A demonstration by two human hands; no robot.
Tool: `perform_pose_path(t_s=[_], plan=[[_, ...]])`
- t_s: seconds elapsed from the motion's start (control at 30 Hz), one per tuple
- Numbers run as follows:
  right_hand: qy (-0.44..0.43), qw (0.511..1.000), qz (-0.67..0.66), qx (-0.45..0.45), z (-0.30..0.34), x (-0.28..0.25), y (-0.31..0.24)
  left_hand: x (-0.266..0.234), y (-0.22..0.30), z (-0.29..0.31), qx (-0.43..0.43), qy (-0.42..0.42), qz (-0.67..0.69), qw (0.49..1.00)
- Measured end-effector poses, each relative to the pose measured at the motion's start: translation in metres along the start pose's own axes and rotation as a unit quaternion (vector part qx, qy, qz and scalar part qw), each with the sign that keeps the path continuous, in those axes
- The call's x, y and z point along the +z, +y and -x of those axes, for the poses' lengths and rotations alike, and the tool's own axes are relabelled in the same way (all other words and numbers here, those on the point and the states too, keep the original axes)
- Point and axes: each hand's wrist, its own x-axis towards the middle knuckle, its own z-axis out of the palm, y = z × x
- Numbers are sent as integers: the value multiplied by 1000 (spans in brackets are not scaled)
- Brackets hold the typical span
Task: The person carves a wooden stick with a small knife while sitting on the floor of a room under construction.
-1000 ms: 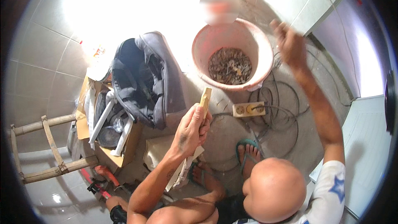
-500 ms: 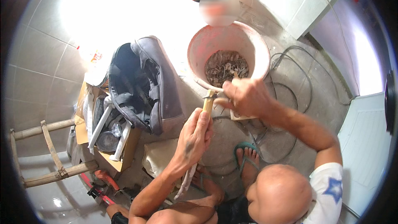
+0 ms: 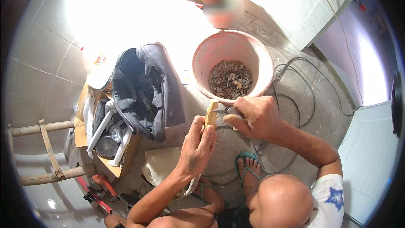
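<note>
My left hand (image 3: 197, 145) is closed around a piece of yellowish wood (image 3: 211, 110), whose upper end sticks up past my thumb. A pale strip (image 3: 193, 185) hangs below that wrist; whether it belongs to the wood I cannot tell. Gripped in my right hand (image 3: 262, 117) is a dark knife (image 3: 230, 110), its short blade against the right side of the wood, below the tip. Most of its handle is hidden by my fingers. Just beyond both hands stands a pinkish bucket (image 3: 265, 65) with wood chips and shavings (image 3: 230, 79) at the bottom.
An open dark tool bag (image 3: 171, 101) leans by a cardboard box (image 3: 128, 158) of assorted items at left. Beyond the box are a wooden ladder (image 3: 50, 154) and an orange-handled tool (image 3: 103, 183). Black cable (image 3: 310, 88) loops across the floor at right. A blurred orange-red object (image 3: 223, 8) is behind the bucket.
The knife has moved from near the wood's top end to lower along its right side. My right hand has come down slightly, and the whole view has shifted a little.
</note>
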Motion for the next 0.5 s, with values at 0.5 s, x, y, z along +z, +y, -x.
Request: perform_pose_path(t_s=[0.5], plan=[[46,988,142,-35,-23,37,53,2,7,-26,-61,86,-101,989]])
